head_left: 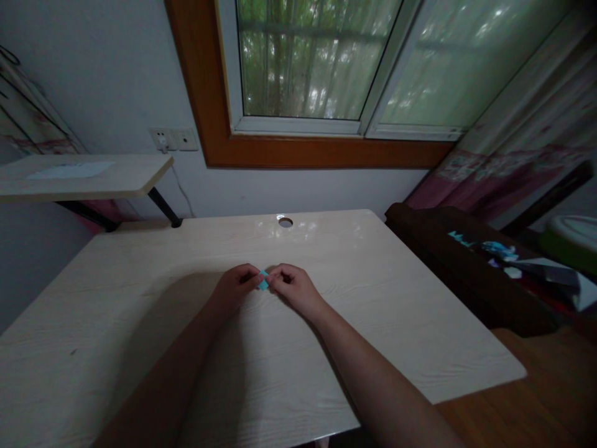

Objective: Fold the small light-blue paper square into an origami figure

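Left hand (237,285) and right hand (293,287): meeting fingertip to fingertip near the middle of the table (420,323), both pinching a blue paper piece (263,282). Gripping it between thumbs and forefingers, just above or touching the tabletop; not possible to tell which. Showing only a sliver of blue between the fingers, the remainder hidden.

Judging the piece as very light, thin and pliable, likely creasing readily and tearing under a hard pull. Rating slip risk as low against skin, and loss risk as higher given its smallness. Recommending a hold at opposite edges or corners, using fingertip pads only and light pressure, avoiding any crush across the middle.

Noting a round cable hole (285,221) in the table beyond the hands, well apart from them. Also noting a wall socket (173,139), a window (308,62) above, a side shelf (140,174) at left carrying a white sheet (69,170), and a dark bench (466,280) at right bearing coloured paper scraps (499,252).
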Demonstrator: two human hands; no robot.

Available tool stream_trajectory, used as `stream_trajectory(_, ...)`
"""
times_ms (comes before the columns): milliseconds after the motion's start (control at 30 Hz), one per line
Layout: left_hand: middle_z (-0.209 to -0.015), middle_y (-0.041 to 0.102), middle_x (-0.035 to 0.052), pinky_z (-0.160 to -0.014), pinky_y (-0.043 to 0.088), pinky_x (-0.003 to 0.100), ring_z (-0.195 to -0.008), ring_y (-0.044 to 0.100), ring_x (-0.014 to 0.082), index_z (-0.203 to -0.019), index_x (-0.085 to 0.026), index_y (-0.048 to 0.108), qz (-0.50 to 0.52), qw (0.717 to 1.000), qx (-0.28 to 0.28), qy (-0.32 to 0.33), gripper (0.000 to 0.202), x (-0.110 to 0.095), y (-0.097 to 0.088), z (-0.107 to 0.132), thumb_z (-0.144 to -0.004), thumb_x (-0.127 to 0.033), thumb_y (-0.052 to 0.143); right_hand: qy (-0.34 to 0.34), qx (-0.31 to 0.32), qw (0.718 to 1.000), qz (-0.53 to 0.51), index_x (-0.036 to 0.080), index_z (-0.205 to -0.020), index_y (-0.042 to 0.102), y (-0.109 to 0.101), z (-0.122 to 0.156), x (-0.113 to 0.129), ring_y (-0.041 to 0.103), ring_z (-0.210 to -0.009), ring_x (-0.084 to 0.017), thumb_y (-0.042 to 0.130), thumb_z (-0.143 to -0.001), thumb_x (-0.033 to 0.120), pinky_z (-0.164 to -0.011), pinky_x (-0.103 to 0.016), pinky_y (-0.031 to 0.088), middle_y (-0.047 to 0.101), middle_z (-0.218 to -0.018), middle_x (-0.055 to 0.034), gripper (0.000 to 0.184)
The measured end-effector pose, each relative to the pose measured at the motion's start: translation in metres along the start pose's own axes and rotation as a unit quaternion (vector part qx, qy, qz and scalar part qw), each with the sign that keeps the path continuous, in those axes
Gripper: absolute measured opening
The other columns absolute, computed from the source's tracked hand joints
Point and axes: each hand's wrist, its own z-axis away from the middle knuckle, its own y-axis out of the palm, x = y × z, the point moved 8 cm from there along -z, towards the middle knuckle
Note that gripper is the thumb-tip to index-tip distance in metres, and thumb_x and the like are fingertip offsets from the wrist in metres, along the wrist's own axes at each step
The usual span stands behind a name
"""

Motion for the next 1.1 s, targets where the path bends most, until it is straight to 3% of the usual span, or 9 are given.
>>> stream_trajectory(367,-0.070,0.066,0.0015,-0.068,0.049,0.026,-0.068,0.060,0.0148,-0.077,-0.015,0.068,0.043,0.999,0.005,-0.020,0.025,0.006,0.001,0.000,-0.080,-0.040,0.065,-0.007,-0.002,1.000,0.000,0.016,-0.079,0.068,0.001,0.001,0.001,0.050,-0.057,-0.012,0.062,-0.080,0.033,-0.056,-0.023,0.039,0.060,-0.064,0.0001,0.018)
stream_trajectory(600,-0.072,0.068,0.0021,-0.068,0.047,0.025,-0.070,0.062,0.0153,-0.081,-0.015,0.070,-0.024,0.999,-0.009,-0.020,0.026,0.004,-0.001,0.000,-0.082,-0.041,0.063,-0.052,-0.039,0.997,0.041,0.017,-0.078,0.069,-0.005,0.002,0.005,0.051,-0.059,-0.013,0.064,-0.082,0.035,-0.055,-0.023,0.039,0.058,-0.065,-0.0004,0.019)
stream_trajectory(800,-0.070,0.066,0.0007,-0.066,0.045,0.024,-0.068,0.060,0.0150,-0.083,-0.016,0.069,-0.035,0.999,0.011,-0.022,0.026,0.001,0.003,0.000,-0.081,-0.041,0.063,-0.037,-0.071,0.996,-0.030,0.017,-0.082,0.066,-0.012,0.003,-0.005,0.049,-0.053,-0.012,0.065,-0.084,0.043,-0.052,-0.024,0.038,0.055,-0.060,0.0018,0.026)
stream_trajectory(1100,-0.070,0.068,0.0009,-0.064,0.041,0.025,-0.066,0.059,0.0149,-0.077,-0.016,0.071,-0.073,0.996,0.015,-0.039,0.028,0.007,0.004,0.002,-0.080,-0.043,0.063,-0.031,-0.062,0.997,-0.039,0.017,-0.081,0.068,-0.009,0.003,-0.007,0.048,-0.053,-0.011,0.067,-0.081,0.044,-0.052,-0.024,0.038,0.056,-0.060,0.0016,0.027)
